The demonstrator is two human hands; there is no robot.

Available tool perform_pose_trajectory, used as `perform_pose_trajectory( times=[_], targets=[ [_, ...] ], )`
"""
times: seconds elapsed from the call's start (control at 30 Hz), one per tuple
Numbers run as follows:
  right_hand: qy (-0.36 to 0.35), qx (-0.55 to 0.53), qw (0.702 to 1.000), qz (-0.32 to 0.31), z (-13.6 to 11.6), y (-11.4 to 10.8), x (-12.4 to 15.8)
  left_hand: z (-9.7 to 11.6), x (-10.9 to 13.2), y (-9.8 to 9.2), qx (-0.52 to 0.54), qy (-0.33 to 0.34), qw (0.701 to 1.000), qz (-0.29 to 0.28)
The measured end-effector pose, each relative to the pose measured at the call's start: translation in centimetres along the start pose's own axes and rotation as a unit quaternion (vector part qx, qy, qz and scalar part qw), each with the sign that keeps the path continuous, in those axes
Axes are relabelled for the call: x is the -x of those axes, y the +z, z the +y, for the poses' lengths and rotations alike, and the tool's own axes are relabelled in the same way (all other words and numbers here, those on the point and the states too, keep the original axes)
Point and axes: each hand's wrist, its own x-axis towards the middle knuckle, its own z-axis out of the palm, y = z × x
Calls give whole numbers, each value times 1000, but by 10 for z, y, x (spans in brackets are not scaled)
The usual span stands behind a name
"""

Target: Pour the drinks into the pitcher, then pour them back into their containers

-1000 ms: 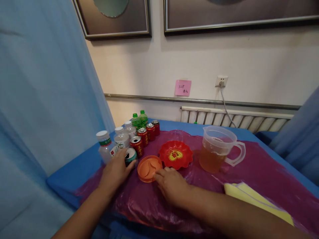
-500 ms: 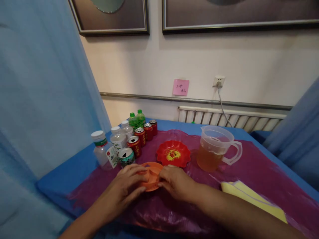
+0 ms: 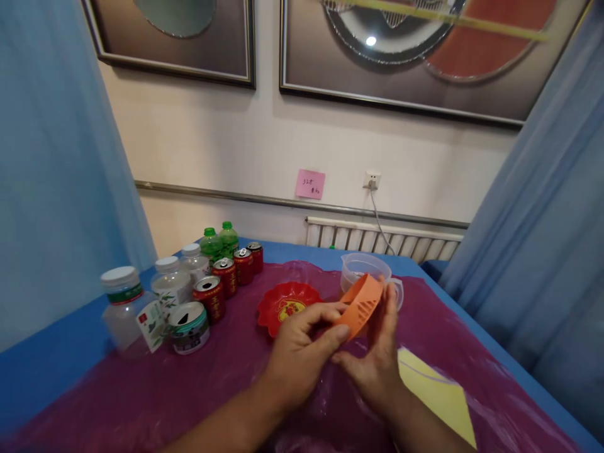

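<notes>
Head view: pinching orange dish (image 3: pixel 362 309) in left hand (image 3: pixel 302 347), with right hand (image 3: pixel 377 358) spread alongside. Probably light, stiff; hold by rim.

We see a left hand (image 3: pixel 296 353) and a right hand (image 3: pixel 379 362), both bare, joined to bare wrists (image 3: pixel 268 385) and bare forearms (image 3: pixel 226 416) that run out of view at the lower edge. We make out slim fingers (image 3: pixel 391 309) with rounded tips, and on each hand a shorter, stouter thumb (image 3: pixel 333 340). We find the skin uncovered along everything that shows, and the finer detail of the nails too small to tell.
</notes>
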Motion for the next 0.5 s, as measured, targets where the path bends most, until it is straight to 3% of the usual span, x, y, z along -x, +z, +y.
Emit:
perform_pose_trajectory(
  times=[0.13, 0.2, 0.3, 0.4, 0.5],
  targets=[
    [-46, 91, 995, 20, 0, -33, -25, -7, -14, 29, 83, -9, 996, -32],
    [-83, 149, 985, 12, -1, -53, -52, -8, -15, 31, 75, 12, 997, -23],
    [-144, 268, 952, -19, -1, -77, -109, -17, -5, 22, 1, 42, 999, 35],
    [-131, 368, 911, -131, 5, -85, -166, -45, 20, 2, -84, 30, 995, 42],
    [-52, 440, 861, -252, 16, -79, -200, -86, 51, -20, -157, 13, 987, 37]
  ],
)
